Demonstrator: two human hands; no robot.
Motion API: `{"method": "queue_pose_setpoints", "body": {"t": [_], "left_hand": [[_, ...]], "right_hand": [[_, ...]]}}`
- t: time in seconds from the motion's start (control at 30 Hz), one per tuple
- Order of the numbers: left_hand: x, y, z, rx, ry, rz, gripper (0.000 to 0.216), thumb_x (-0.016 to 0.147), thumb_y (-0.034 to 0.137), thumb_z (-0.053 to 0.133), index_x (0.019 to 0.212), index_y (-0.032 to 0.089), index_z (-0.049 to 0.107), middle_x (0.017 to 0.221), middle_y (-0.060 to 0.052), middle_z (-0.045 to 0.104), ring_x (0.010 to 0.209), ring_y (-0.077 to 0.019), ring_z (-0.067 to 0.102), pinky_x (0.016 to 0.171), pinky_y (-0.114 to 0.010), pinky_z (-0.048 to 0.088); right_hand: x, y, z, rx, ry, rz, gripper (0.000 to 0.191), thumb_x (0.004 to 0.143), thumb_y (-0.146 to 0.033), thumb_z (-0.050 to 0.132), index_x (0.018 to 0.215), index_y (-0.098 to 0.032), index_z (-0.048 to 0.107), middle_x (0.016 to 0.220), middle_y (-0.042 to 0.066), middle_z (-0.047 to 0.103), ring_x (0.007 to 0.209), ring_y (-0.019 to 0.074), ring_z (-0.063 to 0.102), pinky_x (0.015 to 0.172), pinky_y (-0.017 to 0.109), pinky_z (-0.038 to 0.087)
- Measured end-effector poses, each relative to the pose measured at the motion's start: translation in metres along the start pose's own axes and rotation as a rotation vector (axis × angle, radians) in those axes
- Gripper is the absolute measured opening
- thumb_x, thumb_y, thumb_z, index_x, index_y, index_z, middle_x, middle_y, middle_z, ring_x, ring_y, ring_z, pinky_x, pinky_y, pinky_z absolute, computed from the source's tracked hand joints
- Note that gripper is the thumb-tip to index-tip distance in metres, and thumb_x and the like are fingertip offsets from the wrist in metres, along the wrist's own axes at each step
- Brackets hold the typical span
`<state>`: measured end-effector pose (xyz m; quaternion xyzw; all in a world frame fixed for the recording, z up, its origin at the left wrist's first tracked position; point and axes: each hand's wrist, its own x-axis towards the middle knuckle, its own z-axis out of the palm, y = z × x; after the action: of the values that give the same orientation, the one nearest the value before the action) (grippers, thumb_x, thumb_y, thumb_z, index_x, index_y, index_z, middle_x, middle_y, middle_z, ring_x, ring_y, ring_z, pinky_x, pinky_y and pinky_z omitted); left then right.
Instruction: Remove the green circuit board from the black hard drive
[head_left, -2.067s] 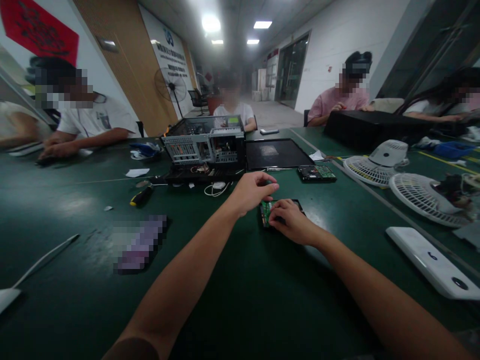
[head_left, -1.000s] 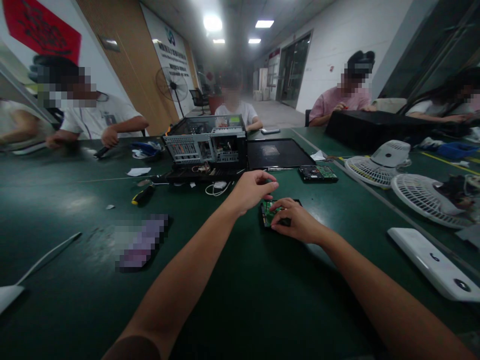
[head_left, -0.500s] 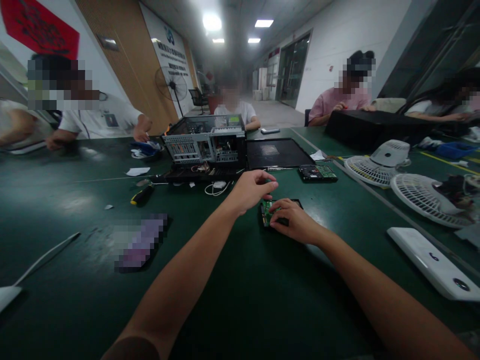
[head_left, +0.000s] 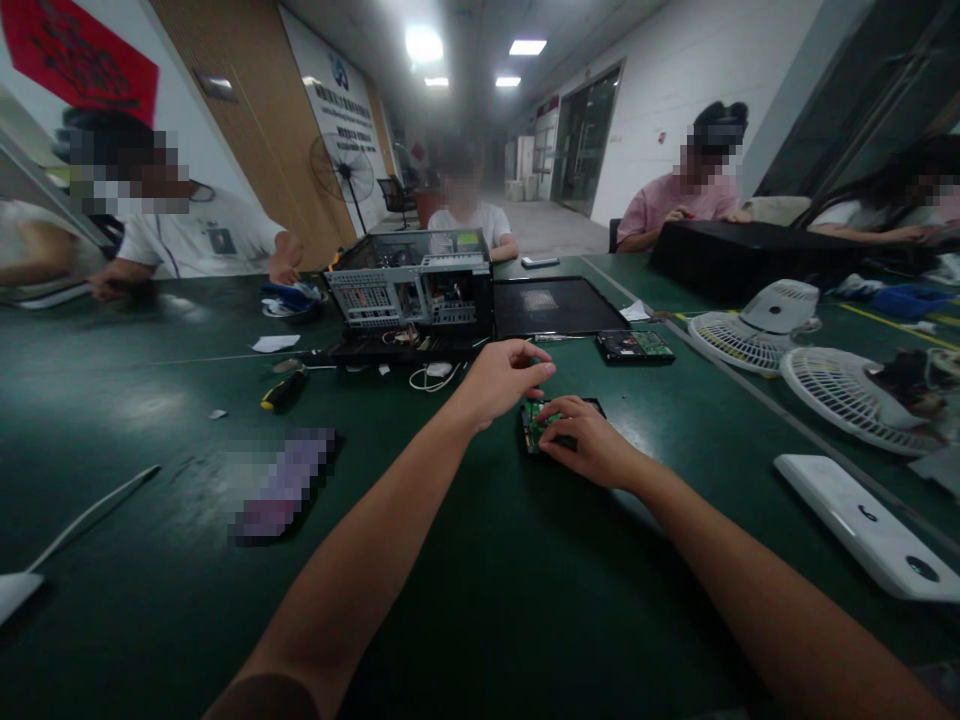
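A hard drive (head_left: 534, 426) with a green circuit board facing up lies on the green table (head_left: 465, 580) in front of me. My right hand (head_left: 589, 440) rests on top of it, fingers curled and pressing down, covering most of it. My left hand (head_left: 504, 378) hovers just above and left of the drive, fingers pinched together; whether anything is in them I cannot see. A second hard drive (head_left: 636, 346) lies further back to the right.
An open computer case (head_left: 409, 292) with its black side panel (head_left: 553, 306) stands behind. A yellow-handled screwdriver (head_left: 283, 390) lies left. White fan grilles (head_left: 847, 395) and a white panel (head_left: 870, 525) are on the right. Several people sit around the table.
My hands have stayed at the drive; my right fingers shifted slightly on it. The person at the far left moved a hand towards the blue cloth.
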<state>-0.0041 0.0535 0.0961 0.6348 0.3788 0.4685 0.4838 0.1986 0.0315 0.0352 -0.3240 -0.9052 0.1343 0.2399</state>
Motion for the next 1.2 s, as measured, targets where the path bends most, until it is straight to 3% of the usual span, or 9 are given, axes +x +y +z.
{"method": "queue_pose_setpoints", "body": {"t": [0.33,0.43,0.53,0.63,0.73,0.9,1.2], "left_hand": [[0.000,0.002,0.000,-0.025,0.008,-0.020,0.014,0.083,0.022,0.076,0.092,0.014,0.070,0.091,-0.007,0.069,0.080,-0.0151,0.066,0.066,-0.028,0.062],[0.000,0.003,0.000,-0.026,0.015,-0.020,0.014,0.083,0.021,0.076,0.092,0.013,0.070,0.091,-0.007,0.069,0.080,-0.0149,0.066,0.066,-0.028,0.062],[0.000,0.003,0.000,-0.031,0.029,-0.012,0.014,0.084,0.020,0.076,0.094,0.012,0.070,0.091,-0.008,0.069,0.080,-0.0150,0.065,0.066,-0.028,0.062],[0.001,0.002,-0.001,-0.037,0.047,0.001,0.014,0.084,0.020,0.075,0.094,0.012,0.069,0.092,-0.008,0.069,0.080,-0.0153,0.065,0.065,-0.029,0.062],[0.002,0.001,-0.001,-0.043,0.060,0.013,0.013,0.084,0.020,0.074,0.094,0.012,0.070,0.092,-0.008,0.069,0.081,-0.0159,0.066,0.065,-0.029,0.062],[0.002,0.002,0.000,-0.067,0.093,0.003,0.011,0.086,0.018,0.073,0.093,0.013,0.069,0.090,-0.007,0.068,0.079,-0.0147,0.065,0.067,-0.030,0.063],[0.005,-0.008,-0.002,-0.127,0.071,0.040,0.025,0.078,0.017,0.081,0.099,0.013,0.068,0.094,-0.006,0.067,0.080,-0.0142,0.067,0.074,-0.032,0.064]], "right_hand": [[0.000,0.005,-0.010,0.009,0.009,0.033,0.013,0.094,-0.032,0.065,0.093,-0.026,0.077,0.122,0.009,0.067,0.119,0.0285,0.059,0.103,0.052,0.046],[-0.004,0.009,-0.015,0.002,0.003,0.061,0.028,0.090,-0.039,0.071,0.114,-0.028,0.074,0.133,0.011,0.062,0.127,0.0309,0.056,0.108,0.054,0.044],[-0.008,0.012,-0.018,-0.057,-0.069,0.089,0.059,0.083,-0.045,0.077,0.138,-0.029,0.063,0.149,0.013,0.052,0.142,0.0367,0.043,0.115,0.060,0.035],[-0.010,0.016,-0.016,-0.112,-0.158,0.093,0.064,0.082,-0.044,0.077,0.142,-0.033,0.059,0.159,0.010,0.043,0.151,0.0401,0.028,0.120,0.067,0.021],[-0.010,0.020,-0.013,-0.136,-0.191,0.126,0.063,0.083,-0.044,0.075,0.143,-0.033,0.059,0.162,0.010,0.039,0.153,0.0408,0.023,0.120,0.070,0.014],[-0.010,0.023,-0.010,-0.131,-0.217,0.133,0.063,0.084,-0.044,0.072,0.144,-0.032,0.057,0.161,0.011,0.041,0.150,0.0384,0.032,0.120,0.069,0.017],[-0.010,0.025,-0.009,-0.213,-0.127,0.140,0.061,0.083,-0.059,0.072,0.137,-0.033,0.063,0.145,0.013,0.053,0.135,0.0396,0.046,0.114,0.068,0.026]]}}
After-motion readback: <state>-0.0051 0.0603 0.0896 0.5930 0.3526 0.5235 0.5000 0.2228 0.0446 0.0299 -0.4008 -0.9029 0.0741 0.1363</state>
